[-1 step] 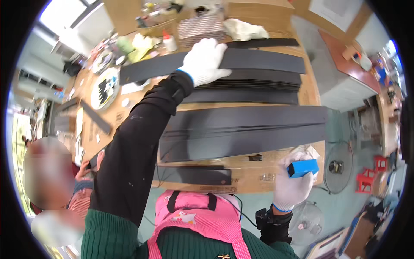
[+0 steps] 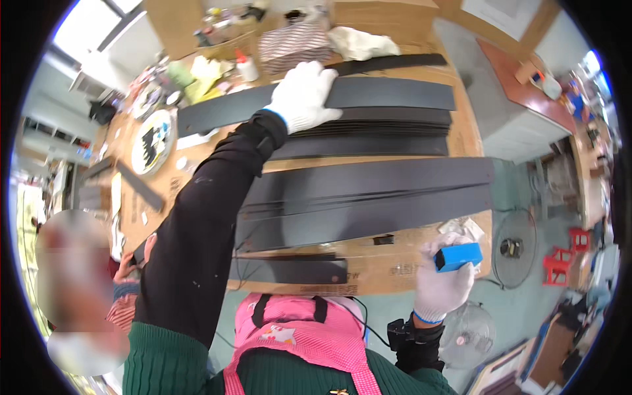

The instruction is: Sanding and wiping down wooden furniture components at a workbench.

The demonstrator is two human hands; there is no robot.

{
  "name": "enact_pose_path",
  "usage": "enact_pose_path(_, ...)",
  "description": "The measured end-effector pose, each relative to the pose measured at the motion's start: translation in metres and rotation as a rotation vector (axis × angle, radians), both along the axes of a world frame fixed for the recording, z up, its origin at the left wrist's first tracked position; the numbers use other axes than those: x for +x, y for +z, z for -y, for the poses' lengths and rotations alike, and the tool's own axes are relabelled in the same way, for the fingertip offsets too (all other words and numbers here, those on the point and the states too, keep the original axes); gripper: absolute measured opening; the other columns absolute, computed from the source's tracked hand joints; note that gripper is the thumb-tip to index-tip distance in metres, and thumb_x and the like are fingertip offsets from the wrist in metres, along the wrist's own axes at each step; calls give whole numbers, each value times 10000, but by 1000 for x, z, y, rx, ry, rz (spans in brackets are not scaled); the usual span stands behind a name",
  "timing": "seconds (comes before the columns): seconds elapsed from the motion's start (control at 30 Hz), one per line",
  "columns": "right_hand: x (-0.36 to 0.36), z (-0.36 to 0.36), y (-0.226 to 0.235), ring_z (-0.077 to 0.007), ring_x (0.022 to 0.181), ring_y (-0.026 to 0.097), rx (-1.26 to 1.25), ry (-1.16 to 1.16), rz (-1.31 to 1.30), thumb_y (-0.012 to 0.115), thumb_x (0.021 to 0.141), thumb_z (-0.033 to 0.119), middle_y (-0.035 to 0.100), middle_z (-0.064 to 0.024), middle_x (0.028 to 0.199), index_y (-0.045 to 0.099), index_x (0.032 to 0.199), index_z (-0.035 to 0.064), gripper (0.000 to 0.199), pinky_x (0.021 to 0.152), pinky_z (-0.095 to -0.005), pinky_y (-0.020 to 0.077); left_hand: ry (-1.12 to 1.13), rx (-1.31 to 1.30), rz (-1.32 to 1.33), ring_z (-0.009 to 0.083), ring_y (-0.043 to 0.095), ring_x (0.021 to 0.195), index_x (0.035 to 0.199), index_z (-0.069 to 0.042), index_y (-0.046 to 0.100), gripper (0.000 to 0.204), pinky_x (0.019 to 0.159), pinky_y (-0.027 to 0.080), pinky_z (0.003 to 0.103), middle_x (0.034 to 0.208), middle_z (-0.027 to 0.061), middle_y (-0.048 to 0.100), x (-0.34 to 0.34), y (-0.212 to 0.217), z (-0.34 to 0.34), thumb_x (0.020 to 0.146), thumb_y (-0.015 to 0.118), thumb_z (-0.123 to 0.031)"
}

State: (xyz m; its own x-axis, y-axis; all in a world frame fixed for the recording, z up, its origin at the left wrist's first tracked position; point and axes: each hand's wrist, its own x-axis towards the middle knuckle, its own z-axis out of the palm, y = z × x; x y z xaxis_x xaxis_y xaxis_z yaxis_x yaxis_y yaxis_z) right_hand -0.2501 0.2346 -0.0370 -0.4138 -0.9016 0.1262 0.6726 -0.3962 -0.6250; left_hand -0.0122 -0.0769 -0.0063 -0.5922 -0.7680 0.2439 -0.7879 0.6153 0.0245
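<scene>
Head view: blue block (image 2: 461,257) is in right hand (image 2: 444,289), over the near right corner of desk (image 2: 375,266); fingers clamped round it, likely for a firm hold. Left hand (image 2: 303,99) lies on upper dark strip (image 2: 395,93), probably steadying it; thumb spread, can't tell if fingers grip the edge. Stacked strips (image 2: 382,128) just beside, wide dark panels (image 2: 368,176) nearer the person.

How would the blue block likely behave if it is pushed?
The blue block would probably slide, not roll: its faces look flat. It seems stiff, with straight edges, and perhaps light, since the right hand alone holds it.
</scene>
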Motion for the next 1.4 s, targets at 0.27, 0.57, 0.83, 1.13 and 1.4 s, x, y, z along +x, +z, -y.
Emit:
enact_pose_path(0.27,-33,-6,-20,-284,1002,582,167,-151,17,691,968,389,583,-153,1113,559,1233,23,471,900,-459,484,40,422,155,397,548,1237,1341,-46,550,729,1033,500,483,1266,207,535,-41,-59,-2,791,826,-438)
enact_pose_path(0.57,-46,-2,-37,-255,954,532,254,-179,-15,677,955,419,552,-109,1123,544,1225,59,470,854,-416,431,-53,595,487,400,692,1074,1194,-6,583,650,890,580,483,1141,222,688,-80,-88,8,783,814,-453)
enact_pose_path(0.83,-44,-9,-46,-241,945,512,358,-250,83,695,942,388,558,-104,1103,541,1226,64,458,874,-404,427,-76,552,552,414,731,916,1122,16,588,581,801,595,491,966,216,734,-99,-140,24,759,859,-349)
enact_pose_path(1.13,-40,-7,-46,-246,961,532,338,-209,204,694,938,373,559,-113,1144,541,1243,58,464,874,-410,453,-244,147,446,348,729,727,740,-66,754,78,615,577,447,734,161,709,-100,-112,5,759,683,-91)
enact_pose_path(1.4,-5,8,-19,-188,895,446,104,141,364,721,929,245,553,-58,1090,553,1228,58,390,840,-348,416,-284,206,-271,345,620,522,771,-80,619,125,463,449,493,556,125,552,-10,40,-167,778,656,-200)
